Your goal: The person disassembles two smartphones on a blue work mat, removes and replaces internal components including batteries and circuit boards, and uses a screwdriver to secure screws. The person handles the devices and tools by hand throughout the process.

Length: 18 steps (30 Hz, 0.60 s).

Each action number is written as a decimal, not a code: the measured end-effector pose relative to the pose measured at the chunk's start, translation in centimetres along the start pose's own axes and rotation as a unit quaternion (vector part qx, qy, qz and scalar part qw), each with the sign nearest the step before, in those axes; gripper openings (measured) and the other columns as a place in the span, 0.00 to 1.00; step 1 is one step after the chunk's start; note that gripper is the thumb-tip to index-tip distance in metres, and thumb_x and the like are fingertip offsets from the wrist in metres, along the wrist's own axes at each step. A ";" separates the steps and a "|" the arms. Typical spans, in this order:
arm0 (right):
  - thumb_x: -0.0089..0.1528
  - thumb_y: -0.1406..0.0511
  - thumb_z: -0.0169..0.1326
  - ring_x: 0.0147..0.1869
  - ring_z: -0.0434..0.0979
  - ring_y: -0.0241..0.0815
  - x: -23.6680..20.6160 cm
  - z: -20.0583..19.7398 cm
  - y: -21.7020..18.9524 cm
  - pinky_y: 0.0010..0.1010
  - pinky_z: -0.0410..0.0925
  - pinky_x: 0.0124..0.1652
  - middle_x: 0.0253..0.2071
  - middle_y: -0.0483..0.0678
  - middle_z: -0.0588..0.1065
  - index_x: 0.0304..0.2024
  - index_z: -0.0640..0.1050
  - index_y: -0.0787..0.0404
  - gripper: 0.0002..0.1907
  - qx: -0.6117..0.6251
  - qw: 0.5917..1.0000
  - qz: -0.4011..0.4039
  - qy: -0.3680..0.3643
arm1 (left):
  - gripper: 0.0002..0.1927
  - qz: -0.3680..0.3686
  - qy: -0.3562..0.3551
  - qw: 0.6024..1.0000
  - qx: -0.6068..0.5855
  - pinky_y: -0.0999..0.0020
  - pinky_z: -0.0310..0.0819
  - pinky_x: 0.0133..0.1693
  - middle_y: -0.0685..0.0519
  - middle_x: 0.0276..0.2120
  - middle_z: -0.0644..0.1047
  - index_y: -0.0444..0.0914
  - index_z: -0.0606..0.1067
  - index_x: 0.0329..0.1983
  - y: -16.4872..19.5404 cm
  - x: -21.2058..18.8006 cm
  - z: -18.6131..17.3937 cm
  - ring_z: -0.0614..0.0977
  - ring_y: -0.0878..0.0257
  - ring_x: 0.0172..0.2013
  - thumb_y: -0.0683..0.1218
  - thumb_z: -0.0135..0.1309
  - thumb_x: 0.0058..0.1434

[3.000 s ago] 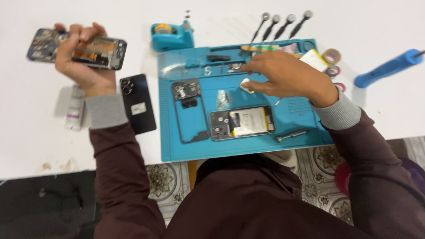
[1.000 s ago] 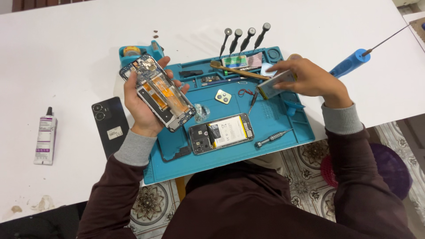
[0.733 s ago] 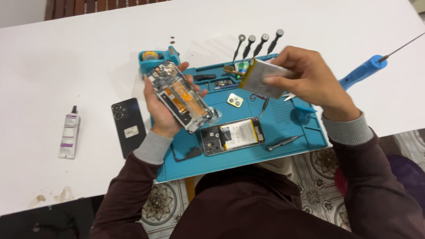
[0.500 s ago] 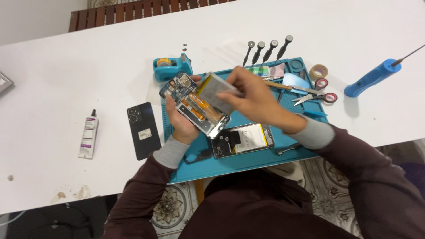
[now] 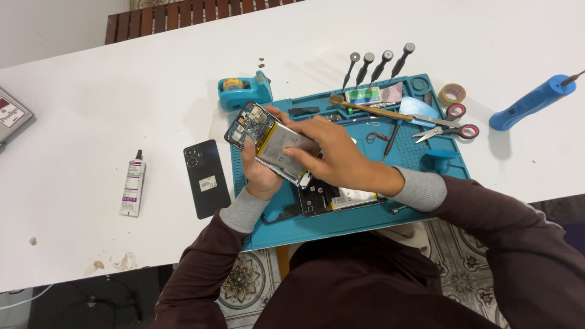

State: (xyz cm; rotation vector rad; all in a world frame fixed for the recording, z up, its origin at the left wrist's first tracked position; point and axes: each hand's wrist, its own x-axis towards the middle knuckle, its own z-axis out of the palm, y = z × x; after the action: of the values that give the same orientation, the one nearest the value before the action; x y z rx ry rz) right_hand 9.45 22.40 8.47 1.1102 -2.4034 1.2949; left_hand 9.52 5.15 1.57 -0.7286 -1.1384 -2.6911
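Resting under right-hand fingers: the opened phone.

The person wears a dark maroon long-sleeved top with a smooth, plain fabric. Each sleeve ends in a ribbed grey cuff at the wrist. The left hand and right hand are bare, with no gloves, rings or watch showing. The top's front fills the lower view.
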 end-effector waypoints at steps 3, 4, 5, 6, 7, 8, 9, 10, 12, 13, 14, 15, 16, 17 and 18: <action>0.61 0.57 0.64 0.46 0.66 0.47 -0.5 0.1 -0.4 0.37 0.64 0.43 0.43 0.54 0.71 0.59 0.76 0.67 0.29 -0.068 0.995 -0.071 0.022 | 0.36 0.002 -0.007 1.000 -0.001 0.58 0.76 0.58 0.46 0.53 0.70 0.38 0.63 0.64 0.4 0.0 0.6 0.75 0.58 0.56 0.68 0.48 0.67; 0.61 0.54 0.64 0.47 0.65 0.47 -0.7 0.2 -0.5 0.38 0.64 0.44 0.45 0.54 0.71 0.60 0.75 0.69 0.32 -0.107 0.990 -0.092 0.029 | 0.36 0.001 -0.009 1.000 -0.005 0.57 0.75 0.60 0.46 0.54 0.69 0.39 0.62 0.65 0.6 -0.1 0.7 0.75 0.58 0.57 0.68 0.48 0.67; 0.61 0.52 0.64 0.47 0.65 0.48 -0.8 0.3 -0.7 0.39 0.63 0.45 0.46 0.54 0.70 0.62 0.73 0.71 0.36 -0.145 0.982 -0.112 0.036 | 0.35 0.001 -0.027 1.000 -0.002 0.55 0.73 0.62 0.47 0.55 0.68 0.39 0.62 0.64 0.7 -0.1 1.0 0.74 0.58 0.59 0.67 0.48 0.67; 0.61 0.50 0.64 0.48 0.65 0.48 -1.0 0.4 -0.8 0.41 0.63 0.46 0.48 0.54 0.69 0.63 0.72 0.73 0.39 -0.182 0.973 -0.131 0.043 | 0.34 0.002 -0.044 0.999 0.002 0.53 0.72 0.64 0.47 0.56 0.66 0.39 0.62 0.64 0.7 -0.3 1.2 0.73 0.58 0.60 0.67 0.49 0.67; 0.61 0.49 0.63 0.48 0.65 0.48 -1.0 0.5 -0.8 0.41 0.63 0.46 0.48 0.54 0.69 0.63 0.72 0.74 0.40 -0.202 0.969 -0.135 0.043 | 0.33 0.004 -0.061 0.998 0.005 0.51 0.70 0.66 0.48 0.57 0.65 0.39 0.62 0.63 0.8 -0.3 1.4 0.72 0.57 0.61 0.66 0.49 0.67; 0.61 0.48 0.63 0.49 0.65 0.49 -1.1 0.7 -0.9 0.42 0.62 0.46 0.48 0.55 0.69 0.63 0.71 0.74 0.41 -0.221 0.964 -0.139 0.044 | 0.31 -0.001 -0.060 0.998 -0.008 0.51 0.70 0.67 0.48 0.57 0.65 0.39 0.62 0.63 0.9 -0.3 1.5 0.72 0.57 0.61 0.64 0.48 0.68; 0.61 0.46 0.63 0.49 0.65 0.49 -1.2 0.8 -0.9 0.42 0.62 0.46 0.48 0.55 0.70 0.62 0.71 0.74 0.42 -0.241 0.959 -0.142 0.044 | 0.29 -0.005 -0.057 0.998 -0.022 0.50 0.69 0.68 0.47 0.57 0.64 0.39 0.62 0.63 1.0 -0.2 1.7 0.72 0.57 0.62 0.62 0.48 0.68; 0.61 0.46 0.62 0.48 0.65 0.49 -1.2 0.8 -0.8 0.42 0.62 0.46 0.48 0.55 0.69 0.62 0.71 0.74 0.42 -0.254 0.956 -0.141 0.041 | 0.27 -0.009 -0.054 0.998 -0.036 0.49 0.68 0.69 0.47 0.57 0.64 0.39 0.61 0.63 1.0 -0.2 1.8 0.72 0.56 0.63 0.59 0.48 0.68; 0.61 0.45 0.62 0.48 0.64 0.49 -1.2 0.9 -0.7 0.43 0.61 0.45 0.47 0.55 0.69 0.63 0.72 0.73 0.43 -0.280 0.949 -0.140 0.037 | 0.24 -0.019 -0.046 0.999 -0.023 0.50 0.68 0.68 0.47 0.57 0.65 0.39 0.61 0.63 1.3 -0.1 1.8 0.72 0.56 0.62 0.52 0.49 0.67; 0.61 0.44 0.62 0.48 0.65 0.49 -1.2 0.8 -0.6 0.43 0.61 0.45 0.48 0.54 0.70 0.63 0.71 0.73 0.43 -0.279 0.949 -0.143 0.037 | 0.24 -0.024 -0.042 0.999 -0.015 0.50 0.68 0.67 0.46 0.57 0.65 0.39 0.61 0.63 1.5 -0.1 1.8 0.72 0.56 0.61 0.48 0.49 0.66; 0.60 0.44 0.62 0.48 0.65 0.49 -1.2 0.8 -0.5 0.43 0.61 0.45 0.49 0.54 0.70 0.63 0.71 0.73 0.44 -0.278 0.949 -0.145 0.038 | 0.25 -0.029 -0.026 0.999 0.001 0.51 0.68 0.67 0.46 0.57 0.65 0.38 0.61 0.63 1.6 0.0 1.8 0.71 0.56 0.61 0.46 0.49 0.63; 0.59 0.43 0.62 0.48 0.65 0.49 -1.1 0.7 -0.4 0.42 0.60 0.45 0.50 0.54 0.70 0.63 0.71 0.72 0.45 -0.277 0.949 -0.146 0.038 | 0.26 -0.034 -0.010 0.999 0.017 0.51 0.67 0.67 0.46 0.57 0.66 0.37 0.61 0.62 1.7 0.0 1.7 0.71 0.55 0.61 0.43 0.48 0.61; 0.60 0.43 0.62 0.48 0.65 0.48 -1.0 0.5 -0.3 0.42 0.60 0.45 0.51 0.53 0.71 0.64 0.71 0.71 0.45 -0.261 0.951 -0.156 0.048 | 0.27 -0.040 0.005 0.999 0.034 0.52 0.67 0.67 0.46 0.57 0.66 0.37 0.61 0.62 1.8 0.1 1.7 0.71 0.55 0.60 0.40 0.48 0.59; 0.61 0.43 0.63 0.48 0.65 0.47 -0.9 0.4 -0.1 0.42 0.59 0.45 0.52 0.52 0.71 0.66 0.71 0.70 0.44 -0.246 0.953 -0.166 0.058 | 0.28 -0.053 0.021 0.998 0.014 0.51 0.67 0.66 0.46 0.56 0.66 0.37 0.60 0.62 1.8 0.2 1.7 0.71 0.54 0.59 0.40 0.47 0.57; 0.62 0.43 0.63 0.48 0.65 0.46 -0.8 0.3 0.0 0.41 0.59 0.45 0.53 0.51 0.71 0.67 0.71 0.69 0.44 -0.230 0.955 -0.176 0.068 | 0.28 -0.066 0.038 0.997 -0.007 0.50 0.68 0.65 0.46 0.55 0.67 0.37 0.60 0.62 1.7 0.3 1.7 0.71 0.53 0.59 0.40 0.47 0.56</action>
State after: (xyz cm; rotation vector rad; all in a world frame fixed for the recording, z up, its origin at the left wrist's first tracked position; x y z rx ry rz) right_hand 10.06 22.61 7.90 1.1852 -2.1195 0.6305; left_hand 10.39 5.19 3.85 -0.5653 -1.1909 -2.8105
